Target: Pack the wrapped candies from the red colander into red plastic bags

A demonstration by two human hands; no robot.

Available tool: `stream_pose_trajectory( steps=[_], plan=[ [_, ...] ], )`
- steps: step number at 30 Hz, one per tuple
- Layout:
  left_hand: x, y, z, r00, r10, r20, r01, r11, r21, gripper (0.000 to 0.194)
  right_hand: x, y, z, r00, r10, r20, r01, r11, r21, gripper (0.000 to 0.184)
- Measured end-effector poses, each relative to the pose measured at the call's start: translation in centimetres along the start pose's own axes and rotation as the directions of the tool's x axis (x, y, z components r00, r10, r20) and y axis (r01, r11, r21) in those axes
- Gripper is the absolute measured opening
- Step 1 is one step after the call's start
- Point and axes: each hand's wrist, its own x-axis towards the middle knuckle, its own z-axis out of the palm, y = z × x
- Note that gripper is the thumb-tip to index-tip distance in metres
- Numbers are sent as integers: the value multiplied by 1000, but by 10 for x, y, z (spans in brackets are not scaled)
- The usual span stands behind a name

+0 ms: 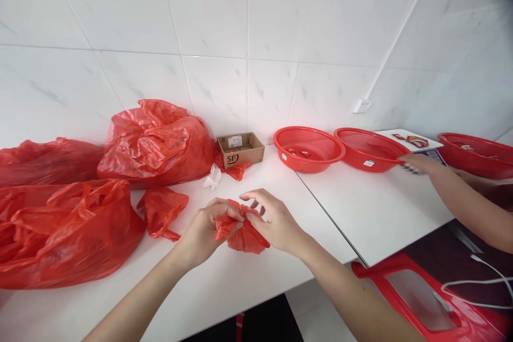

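Between my hands, above the white table (304, 208), is a small red plastic bag (246, 238) with a gathered top. My left hand (208, 224) pinches the bag's bunched edge from the left. On the other side my right hand (276, 220) grips the gathered plastic between thumb and fingers, the index finger raised and curved. Whatever lies inside the bag is hidden. Just left of my hands rests another small crumpled red bag (164, 211). A white crumpled tissue (212, 177) lies behind them.
Large full red bags (156, 144) cover the table's left side. Behind stand an open cardboard box (244, 156) and a red basket (308, 163) holding small items. Another person's hand (420, 163) touches a second red basket (366, 157). A red chair (404, 272) stands at lower right.
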Motion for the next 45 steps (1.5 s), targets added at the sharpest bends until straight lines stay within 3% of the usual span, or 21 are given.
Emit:
stream_pose_trajectory(
  steps=[3, 8, 10, 14, 16, 18, 20, 21, 23, 26, 29, 33, 36, 37, 38, 40, 41, 42, 43, 44, 45],
  plan=[
    [0, -7, 3, 997, 82, 5, -82, 996, 36, 6, 1, 6, 9, 998, 3, 65, -15, 983, 183, 33],
    [0, -25, 15, 945, 214, -246, -149, 955, 257, 12, -7, 9, 33, 993, 110, -51, -87, 940, 329, 24],
    [-1, -29, 18, 914, 275, -299, -188, 939, 289, 13, -6, 9, 36, 982, 187, -25, -155, 874, 460, 27],
    [-3, -31, 15, 881, 414, -227, -308, 868, 389, 13, 1, 12, 28, 955, 255, 150, -291, 727, 622, 27],
    [-2, -28, 6, 886, 433, -169, -326, 838, 437, 9, 0, 13, 26, 958, 237, 160, -286, 766, 575, 20],
    [-3, -23, -11, 887, 427, -177, -309, 831, 462, 9, -6, 16, 27, 970, 217, 111, -244, 877, 414, 13],
    [-5, -13, -35, 866, 393, -309, -218, 853, 474, 8, -14, 20, 29, 979, 190, 75, -200, 965, 169, 11],
    [-7, -7, -48, 833, 366, -416, -147, 870, 471, 7, -18, 22, 30, 980, 184, 71, -189, 980, 70, 12],
    [-12, 5, -70, 787, 324, -525, -28, 869, 494, 10, -21, 25, 29, 980, 191, 54, -191, 982, 0, 12],
    [-17, 13, -84, 840, 352, -412, -62, 818, 572, 12, -11, 19, 26, 989, 146, -31, -142, 984, 104, 15],
    [-16, 4, -75, 877, 293, -382, -53, 847, 529, 14, 10, 2, 31, 998, 58, -36, -50, 981, 187, 17],
    [-8, -7, -57, 900, 157, -408, 25, 913, 406, 13, 38, -9, 61, 999, -24, 46, 15, 982, 188, 58],
    [-10, 2, -52, 906, 195, -376, -37, 921, 389, 13, 55, -2, 82, 997, -81, 6, 78, 982, 171, 25],
    [-15, 7, -50, 879, 210, -428, -38, 926, 377, 15, 59, 2, 86, 997, -74, -23, 77, 980, 185, 19],
    [-22, 12, -49, 816, 217, -535, -19, 936, 351, 18, 63, 6, 86, 997, -48, -53, 59, 974, 219, 22],
    [-41, 14, -42, 597, 150, -788, 35, 977, 213, 24, 68, 13, 82, 997, 41, -72, -13, 935, 355, 27],
    [-51, 9, -36, 451, 66, -890, 50, 994, 99, 25, 68, 16, 78, 995, 84, -50, -53, 896, 441, 29],
    [-59, 1, -29, 434, -47, -900, 37, 999, -35, 23, 68, 17, 73, 993, 115, -12, -91, 848, 522, 31],
    [-64, -10, -20, 489, -141, -861, 47, 990, -135, 28, 66, 18, 69, 991, 129, 31, -122, 799, 589, 34],
    [-67, -23, -11, 652, -250, -716, 165, 968, -188, 36, 64, 18, 65, 989, 135, 66, -146, 756, 638, 36],
    [-67, -37, -1, 741, -333, -583, 273, 943, -190, 44, 61, 18, 62, 987, 139, 84, -160, 727, 667, 38]
  ],
)
